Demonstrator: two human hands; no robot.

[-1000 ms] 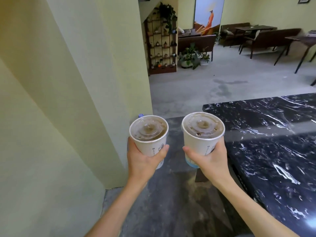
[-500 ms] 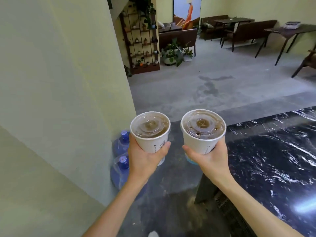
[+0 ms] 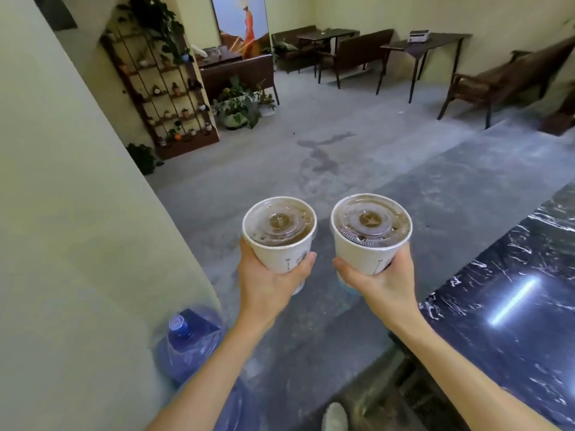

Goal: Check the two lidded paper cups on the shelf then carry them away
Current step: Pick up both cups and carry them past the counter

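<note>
I hold two white paper cups with clear plastic lids, side by side at chest height over the grey floor. My left hand (image 3: 267, 281) wraps the lower part of the left cup (image 3: 280, 231). The right cup (image 3: 370, 228) sits upright in my right hand (image 3: 381, 279). Brown drink shows through both lids. The cups stand slightly apart and do not touch.
A pale yellow wall (image 3: 77, 213) runs along my left, with blue water jugs (image 3: 186, 340) at its foot. A black marble counter (image 3: 513, 306) lies on my right. Ahead are a plant shelf (image 3: 165, 94), potted plants (image 3: 239, 104), dark tables and benches (image 3: 357, 51). A shoe tip (image 3: 334, 415) shows below.
I have walked forward past the wall corner with both cups. The counter has slid to the right and more of the room, floor and water jugs has come into view.
</note>
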